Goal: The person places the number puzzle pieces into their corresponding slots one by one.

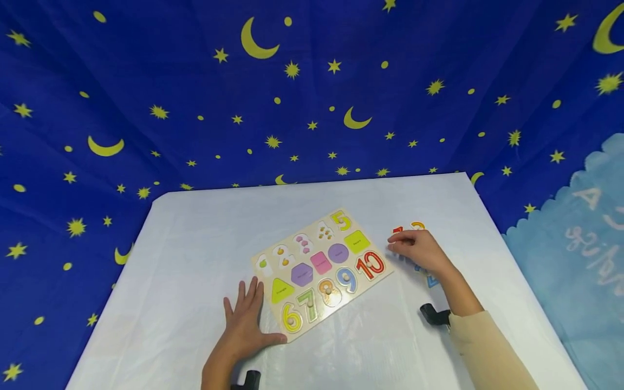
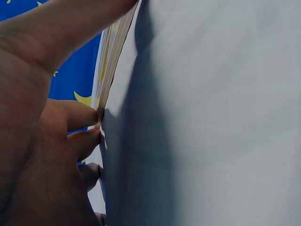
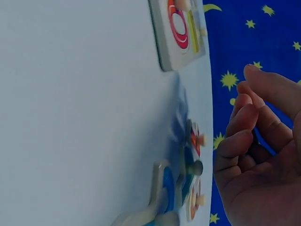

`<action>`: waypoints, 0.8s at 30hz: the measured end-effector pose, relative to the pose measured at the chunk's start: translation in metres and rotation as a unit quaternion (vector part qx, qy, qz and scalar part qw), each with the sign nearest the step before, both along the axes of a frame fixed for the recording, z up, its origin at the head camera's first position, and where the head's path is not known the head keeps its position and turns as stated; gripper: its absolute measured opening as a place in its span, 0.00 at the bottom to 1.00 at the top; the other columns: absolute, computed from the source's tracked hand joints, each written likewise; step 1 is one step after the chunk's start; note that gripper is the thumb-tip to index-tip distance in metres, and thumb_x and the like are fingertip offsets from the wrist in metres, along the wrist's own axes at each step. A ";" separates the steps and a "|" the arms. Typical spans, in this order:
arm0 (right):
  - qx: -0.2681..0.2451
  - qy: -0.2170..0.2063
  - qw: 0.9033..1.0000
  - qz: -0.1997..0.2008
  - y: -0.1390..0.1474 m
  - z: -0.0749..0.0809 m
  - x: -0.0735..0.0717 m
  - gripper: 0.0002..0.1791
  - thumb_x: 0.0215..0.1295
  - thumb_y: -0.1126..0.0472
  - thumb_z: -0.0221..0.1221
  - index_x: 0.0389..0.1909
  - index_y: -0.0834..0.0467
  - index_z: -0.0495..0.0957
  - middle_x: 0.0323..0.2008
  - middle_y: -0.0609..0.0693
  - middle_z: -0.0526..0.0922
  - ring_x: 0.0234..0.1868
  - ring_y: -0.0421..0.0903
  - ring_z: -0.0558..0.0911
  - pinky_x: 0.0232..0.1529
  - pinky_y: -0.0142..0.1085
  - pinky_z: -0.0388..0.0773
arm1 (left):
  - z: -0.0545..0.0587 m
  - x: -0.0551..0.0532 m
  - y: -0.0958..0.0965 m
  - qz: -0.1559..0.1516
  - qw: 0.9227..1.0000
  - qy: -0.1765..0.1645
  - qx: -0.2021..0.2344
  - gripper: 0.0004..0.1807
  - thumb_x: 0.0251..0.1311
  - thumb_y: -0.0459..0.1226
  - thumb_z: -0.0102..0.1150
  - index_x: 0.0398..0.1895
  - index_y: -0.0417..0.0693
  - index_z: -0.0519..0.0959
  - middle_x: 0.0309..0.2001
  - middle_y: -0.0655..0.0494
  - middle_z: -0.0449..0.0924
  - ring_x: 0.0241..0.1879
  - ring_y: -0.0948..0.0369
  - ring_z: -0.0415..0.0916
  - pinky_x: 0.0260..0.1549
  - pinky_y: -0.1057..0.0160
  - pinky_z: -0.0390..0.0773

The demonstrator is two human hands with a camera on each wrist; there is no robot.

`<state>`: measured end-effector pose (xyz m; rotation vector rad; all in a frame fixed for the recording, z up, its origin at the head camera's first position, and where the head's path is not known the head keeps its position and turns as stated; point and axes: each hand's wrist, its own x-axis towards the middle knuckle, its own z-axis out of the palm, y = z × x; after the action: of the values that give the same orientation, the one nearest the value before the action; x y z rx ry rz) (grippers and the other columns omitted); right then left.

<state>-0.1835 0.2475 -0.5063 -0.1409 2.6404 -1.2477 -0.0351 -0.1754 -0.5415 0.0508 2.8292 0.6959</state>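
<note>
A wooden number puzzle board (image 1: 388,267) lies tilted on the table, with knobbed numbers 6, 7, 8, 9 and 10 along its near side. A yellow 5 (image 1: 341,221) sits in the far right corner; fruit pictures show in the other far-row recesses. My left hand (image 1: 244,330) has its fingers spread, thumb and fingertips touching the board's left edge. Right of the board, my right hand (image 1: 418,250) hovers with loosely bent fingers and nothing in them. Loose pieces lie beneath and around it: a red one (image 1: 398,229), a yellow-orange one (image 1: 417,225) and a blue one (image 1: 431,281), partly hidden.
A white cloth (image 1: 195,233) covers the table. Behind it hangs a blue curtain (image 1: 312,86) with yellow moons and stars. Black wrist mounts (image 1: 434,315) show near both wrists.
</note>
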 end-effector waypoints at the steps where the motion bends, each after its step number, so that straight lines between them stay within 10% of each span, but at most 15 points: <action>1: -0.001 0.002 1.000 0.000 0.002 0.000 0.003 0.16 0.59 0.51 0.67 0.44 0.57 0.84 0.34 0.49 0.82 0.31 0.48 0.78 0.33 0.39 0.76 | 0.000 0.000 0.000 0.000 1.000 -0.001 0.000 0.79 0.19 0.75 0.66 0.76 0.43 0.48 0.76 0.46 0.39 0.73 0.45 0.26 0.61 0.34 0.22; 24: 0.024 0.004 0.998 -0.053 0.034 -0.002 0.047 0.24 0.58 0.46 0.67 0.47 0.60 0.82 0.29 0.49 0.79 0.30 0.46 0.75 0.30 0.35 0.73 | -0.001 0.000 -0.002 0.000 1.000 -0.004 0.001 0.79 0.18 0.75 0.67 0.76 0.43 0.48 0.76 0.48 0.38 0.73 0.45 0.26 0.61 0.33 0.21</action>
<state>-0.1368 0.2810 -0.5082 0.0011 2.7148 -1.2157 -0.0347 -0.1771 -0.5427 0.0480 2.8212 0.6967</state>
